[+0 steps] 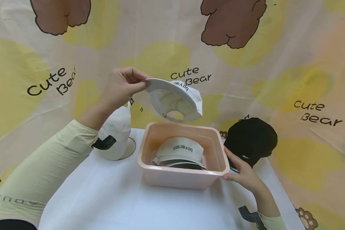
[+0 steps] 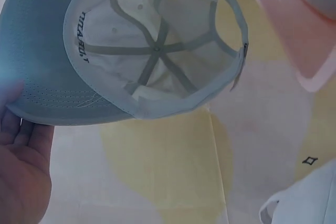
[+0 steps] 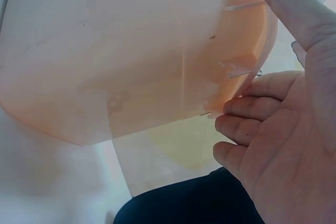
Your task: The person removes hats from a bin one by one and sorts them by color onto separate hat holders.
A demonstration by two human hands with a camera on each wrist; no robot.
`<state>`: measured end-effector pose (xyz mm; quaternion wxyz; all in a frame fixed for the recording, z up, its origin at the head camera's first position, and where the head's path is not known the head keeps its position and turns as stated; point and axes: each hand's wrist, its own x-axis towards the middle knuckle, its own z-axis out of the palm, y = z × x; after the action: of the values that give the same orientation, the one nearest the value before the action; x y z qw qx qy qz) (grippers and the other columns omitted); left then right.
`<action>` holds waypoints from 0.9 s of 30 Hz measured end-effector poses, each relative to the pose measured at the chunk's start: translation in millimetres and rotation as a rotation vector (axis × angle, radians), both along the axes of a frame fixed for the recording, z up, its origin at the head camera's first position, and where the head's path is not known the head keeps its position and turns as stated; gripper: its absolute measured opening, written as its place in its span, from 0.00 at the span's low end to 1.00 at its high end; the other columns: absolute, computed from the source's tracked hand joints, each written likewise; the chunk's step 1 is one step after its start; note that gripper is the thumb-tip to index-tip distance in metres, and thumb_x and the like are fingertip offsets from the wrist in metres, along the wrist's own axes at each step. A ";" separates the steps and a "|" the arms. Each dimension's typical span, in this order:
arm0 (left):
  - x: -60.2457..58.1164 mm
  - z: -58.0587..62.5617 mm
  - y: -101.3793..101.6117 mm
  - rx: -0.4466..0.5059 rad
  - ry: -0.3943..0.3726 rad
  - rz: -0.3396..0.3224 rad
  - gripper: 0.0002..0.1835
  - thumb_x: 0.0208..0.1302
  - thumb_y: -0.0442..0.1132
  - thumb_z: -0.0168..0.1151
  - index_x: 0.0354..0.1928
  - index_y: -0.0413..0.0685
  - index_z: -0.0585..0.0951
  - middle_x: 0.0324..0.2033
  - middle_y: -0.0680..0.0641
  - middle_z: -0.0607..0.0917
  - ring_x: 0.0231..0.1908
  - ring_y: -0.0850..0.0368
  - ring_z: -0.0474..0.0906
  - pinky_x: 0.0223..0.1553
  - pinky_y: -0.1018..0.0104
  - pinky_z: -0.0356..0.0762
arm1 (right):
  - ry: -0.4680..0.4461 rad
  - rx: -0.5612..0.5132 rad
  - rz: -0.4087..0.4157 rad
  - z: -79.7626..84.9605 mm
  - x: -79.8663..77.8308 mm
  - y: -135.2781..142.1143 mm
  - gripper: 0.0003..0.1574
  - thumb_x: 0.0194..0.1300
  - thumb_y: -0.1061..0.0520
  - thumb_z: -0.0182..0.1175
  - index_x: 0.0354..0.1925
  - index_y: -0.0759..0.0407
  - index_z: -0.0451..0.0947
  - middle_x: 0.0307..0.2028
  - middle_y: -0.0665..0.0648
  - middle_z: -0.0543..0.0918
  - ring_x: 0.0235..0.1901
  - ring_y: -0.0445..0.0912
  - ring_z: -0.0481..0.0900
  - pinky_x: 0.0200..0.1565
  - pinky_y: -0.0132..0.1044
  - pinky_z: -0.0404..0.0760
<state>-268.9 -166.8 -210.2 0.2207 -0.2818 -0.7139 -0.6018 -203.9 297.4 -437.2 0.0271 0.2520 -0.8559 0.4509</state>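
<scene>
Above a pink bin [image 1: 175, 178], left hand [image 1: 125, 82] pinching white cap [image 1: 175, 99] by its brim [image 2: 42, 51]; right hand [image 1: 245, 174] spread, touching bin

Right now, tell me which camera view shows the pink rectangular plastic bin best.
The head view: it shows the pink plastic bin nearly whole, with its rim and inside. The left wrist view catches only part at the upper right; the right wrist view shows its outside close up, cropped.

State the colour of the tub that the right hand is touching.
The tub is pale pink, seen best in the head view.
</scene>
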 end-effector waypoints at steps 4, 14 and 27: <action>2.5 1.9 -12.3 0.043 0.026 0.003 0.05 0.58 0.22 0.69 0.34 0.34 0.89 0.34 0.51 0.92 0.31 0.59 0.89 0.36 0.75 0.86 | -0.002 0.015 -0.005 2.5 0.6 0.1 0.67 0.51 0.60 0.80 0.81 0.50 0.54 0.79 0.60 0.59 0.75 0.71 0.54 0.62 0.79 0.61; 4.4 0.9 -39.2 0.166 0.051 -0.025 0.06 0.55 0.17 0.69 0.36 0.27 0.87 0.35 0.48 0.92 0.34 0.60 0.90 0.40 0.73 0.87 | -0.034 -0.012 -0.015 -1.1 3.9 -1.3 0.67 0.50 0.61 0.80 0.81 0.51 0.55 0.79 0.60 0.59 0.75 0.69 0.53 0.63 0.81 0.57; 8.7 -6.0 -79.5 0.229 0.081 0.017 0.07 0.56 0.18 0.70 0.38 0.24 0.87 0.36 0.46 0.92 0.38 0.57 0.90 0.44 0.71 0.87 | -0.014 0.000 -0.018 -0.8 1.1 1.2 0.67 0.50 0.62 0.80 0.81 0.49 0.55 0.79 0.62 0.58 0.75 0.71 0.52 0.62 0.81 0.57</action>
<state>-260.2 -246.4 -216.2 0.2852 -0.2730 -0.6332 -0.6657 -202.9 298.6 -438.1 0.0253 0.2411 -0.8582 0.4525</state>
